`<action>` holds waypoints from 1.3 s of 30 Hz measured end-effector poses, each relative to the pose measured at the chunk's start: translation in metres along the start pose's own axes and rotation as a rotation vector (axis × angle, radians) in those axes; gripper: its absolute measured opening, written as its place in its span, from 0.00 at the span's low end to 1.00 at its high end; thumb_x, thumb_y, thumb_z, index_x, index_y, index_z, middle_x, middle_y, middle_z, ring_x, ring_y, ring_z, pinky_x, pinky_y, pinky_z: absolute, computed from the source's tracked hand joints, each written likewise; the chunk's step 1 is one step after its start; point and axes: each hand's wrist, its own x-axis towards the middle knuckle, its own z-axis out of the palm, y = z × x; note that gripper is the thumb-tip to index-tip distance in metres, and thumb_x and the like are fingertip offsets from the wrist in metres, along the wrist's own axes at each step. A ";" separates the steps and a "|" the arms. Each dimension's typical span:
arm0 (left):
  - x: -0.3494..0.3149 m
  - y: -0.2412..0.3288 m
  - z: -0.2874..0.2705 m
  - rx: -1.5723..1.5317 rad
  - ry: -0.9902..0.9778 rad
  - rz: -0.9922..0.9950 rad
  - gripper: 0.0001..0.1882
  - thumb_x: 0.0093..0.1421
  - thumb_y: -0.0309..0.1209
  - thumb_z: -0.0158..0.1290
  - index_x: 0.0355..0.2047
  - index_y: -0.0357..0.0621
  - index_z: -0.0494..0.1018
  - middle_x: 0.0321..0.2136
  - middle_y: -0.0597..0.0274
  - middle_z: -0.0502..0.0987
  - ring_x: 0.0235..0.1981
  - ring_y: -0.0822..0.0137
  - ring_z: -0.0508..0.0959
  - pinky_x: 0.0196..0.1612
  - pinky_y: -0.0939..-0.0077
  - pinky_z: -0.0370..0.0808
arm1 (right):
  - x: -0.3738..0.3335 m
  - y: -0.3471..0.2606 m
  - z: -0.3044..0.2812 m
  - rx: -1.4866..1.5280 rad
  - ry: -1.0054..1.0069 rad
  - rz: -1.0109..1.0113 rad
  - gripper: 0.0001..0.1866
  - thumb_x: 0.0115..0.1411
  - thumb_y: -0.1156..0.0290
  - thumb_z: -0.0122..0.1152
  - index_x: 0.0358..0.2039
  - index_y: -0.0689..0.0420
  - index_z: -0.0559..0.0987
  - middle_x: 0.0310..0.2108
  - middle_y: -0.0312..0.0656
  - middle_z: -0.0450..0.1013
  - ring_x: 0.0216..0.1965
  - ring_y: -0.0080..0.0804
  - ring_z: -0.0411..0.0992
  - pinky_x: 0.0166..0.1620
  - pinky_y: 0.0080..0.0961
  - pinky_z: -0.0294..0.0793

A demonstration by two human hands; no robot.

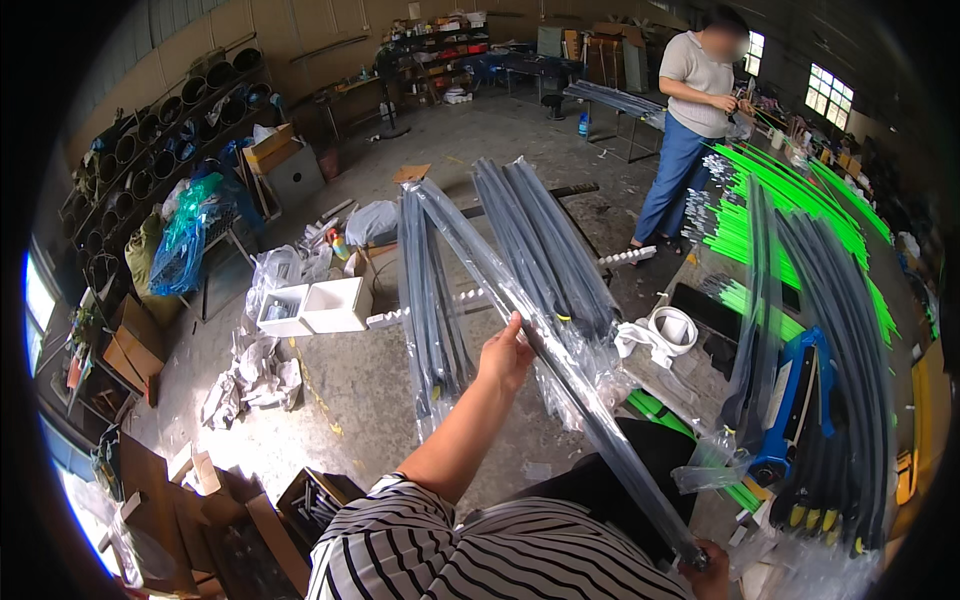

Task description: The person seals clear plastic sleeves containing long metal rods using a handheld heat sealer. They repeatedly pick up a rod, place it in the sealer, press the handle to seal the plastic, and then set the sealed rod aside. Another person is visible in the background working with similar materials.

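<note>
A long dark rod in a clear plastic sleeve (603, 430) slants across in front of me, from the far left down to the near right. My left hand (505, 358) is closed around it near its middle, thumb uppermost. At its near end my right hand (708, 572) is closed on the sleeve, partly cut off by the lower edge. Beyond the left hand, the far end reaches the top of a stack of similar sleeved rods (412, 255). Another stack of sleeved rods (545, 240) lies just right of it.
Bright green rods (760, 235) and curved sleeved rods (845, 330) cover the right-hand bench, with a blue tool (795, 410) and a white roll (672, 328) nearby. A co-worker (690, 110) stands beyond. White boxes (335, 303), crumpled plastic (258, 385) and cartons (135, 340) are at left.
</note>
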 end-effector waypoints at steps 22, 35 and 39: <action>-0.001 0.005 0.010 0.116 -0.132 -0.079 0.16 0.53 0.41 0.51 0.32 0.40 0.68 0.29 0.62 0.72 0.33 0.67 0.72 0.44 0.68 0.68 | 0.001 0.037 -0.004 0.197 0.104 -0.022 0.16 0.33 0.85 0.59 0.28 0.64 0.72 0.21 0.37 0.70 0.23 0.23 0.69 0.28 0.19 0.69; -0.010 -0.014 0.006 0.240 -0.298 -0.116 0.04 0.53 0.26 0.50 0.26 0.36 0.69 0.26 0.58 0.73 0.29 0.66 0.73 0.36 0.71 0.70 | 0.004 0.018 -0.005 0.151 0.050 -0.039 0.18 0.38 0.85 0.62 0.34 0.63 0.72 0.26 0.38 0.72 0.28 0.20 0.69 0.32 0.15 0.68; -0.051 -0.032 0.030 0.235 -0.370 -0.182 0.05 0.53 0.26 0.50 0.26 0.35 0.69 0.26 0.56 0.73 0.31 0.62 0.74 0.40 0.64 0.70 | 0.007 -0.003 -0.001 0.065 0.078 -0.118 0.19 0.38 0.84 0.62 0.35 0.63 0.72 0.27 0.37 0.72 0.29 0.19 0.69 0.34 0.15 0.67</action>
